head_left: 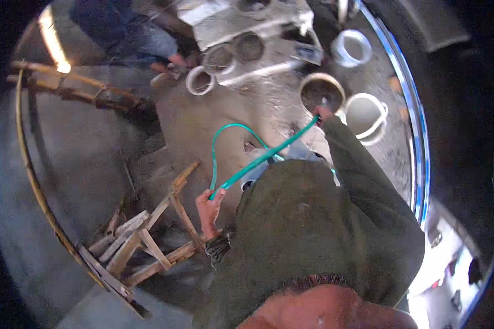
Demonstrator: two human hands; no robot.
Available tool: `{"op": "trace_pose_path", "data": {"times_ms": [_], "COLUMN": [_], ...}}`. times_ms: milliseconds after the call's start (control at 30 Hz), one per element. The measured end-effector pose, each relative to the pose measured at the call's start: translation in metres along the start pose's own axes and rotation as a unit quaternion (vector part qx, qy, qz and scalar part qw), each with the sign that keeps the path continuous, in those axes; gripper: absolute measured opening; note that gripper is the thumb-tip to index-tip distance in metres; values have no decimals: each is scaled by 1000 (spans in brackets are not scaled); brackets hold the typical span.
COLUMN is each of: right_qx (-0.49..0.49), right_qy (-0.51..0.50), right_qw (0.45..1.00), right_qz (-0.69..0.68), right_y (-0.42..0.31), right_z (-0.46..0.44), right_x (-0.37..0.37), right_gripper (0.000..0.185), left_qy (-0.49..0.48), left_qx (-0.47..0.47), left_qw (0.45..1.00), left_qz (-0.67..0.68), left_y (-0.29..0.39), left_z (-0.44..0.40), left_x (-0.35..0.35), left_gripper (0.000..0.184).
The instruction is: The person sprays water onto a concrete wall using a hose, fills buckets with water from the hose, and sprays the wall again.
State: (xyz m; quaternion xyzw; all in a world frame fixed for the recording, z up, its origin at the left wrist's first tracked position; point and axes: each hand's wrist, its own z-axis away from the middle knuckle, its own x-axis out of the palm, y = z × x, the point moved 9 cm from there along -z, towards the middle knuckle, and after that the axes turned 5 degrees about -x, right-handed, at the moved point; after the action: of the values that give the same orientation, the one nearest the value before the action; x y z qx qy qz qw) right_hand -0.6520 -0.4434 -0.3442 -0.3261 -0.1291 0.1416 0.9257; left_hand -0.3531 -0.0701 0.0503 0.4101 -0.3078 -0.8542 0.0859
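Note:
A green hose runs slantwise between my two hands, and a loop of it hangs down toward the floor. My left hand is closed around the hose at the lower left. Farther out, my right hand grips the hose near its end, at the near rim of a round brown-rimmed container. Inside that container a small bright spot shows by the hose end; whether it is water I cannot tell. Right beside it stands a white bucket with a pale handle.
Another white bucket stands farther back. A whitish block with round openings and a white ring-shaped pot lie ahead. Wooden frame pieces lie at left. Another person is at the upper left, with hands near the pot.

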Motion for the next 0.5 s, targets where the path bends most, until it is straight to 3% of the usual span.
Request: {"op": "trace_pose_path", "data": {"times_ms": [67, 233, 300, 400, 500], "right_qx": [18, 10, 35, 78, 34], "right_qy": [23, 13, 19, 24, 74], "right_qw": [1000, 1000, 993, 987, 991], "right_qz": [8, 4, -107, -141, -110], "right_y": [-12, -3, -15, -31, -38], "right_z": [21, 22, 46, 66, 71], "right_x": [9, 11, 17, 24, 14], "right_gripper": [19, 15, 10, 5, 3], "left_qy": [43, 27, 27, 37, 26], "left_qx": [-10, 7, 10, 6, 5], "left_qw": [999, 1000, 999, 999, 1000], "left_qz": [-14, -13, -22, -38, -13], "left_y": [23, -4, 7, 19, 6], "left_z": [10, -4, -3, -1, -8], "left_x": [-7, -9, -8, -8, -6], "left_gripper": [34, 34, 34, 31, 29]}}
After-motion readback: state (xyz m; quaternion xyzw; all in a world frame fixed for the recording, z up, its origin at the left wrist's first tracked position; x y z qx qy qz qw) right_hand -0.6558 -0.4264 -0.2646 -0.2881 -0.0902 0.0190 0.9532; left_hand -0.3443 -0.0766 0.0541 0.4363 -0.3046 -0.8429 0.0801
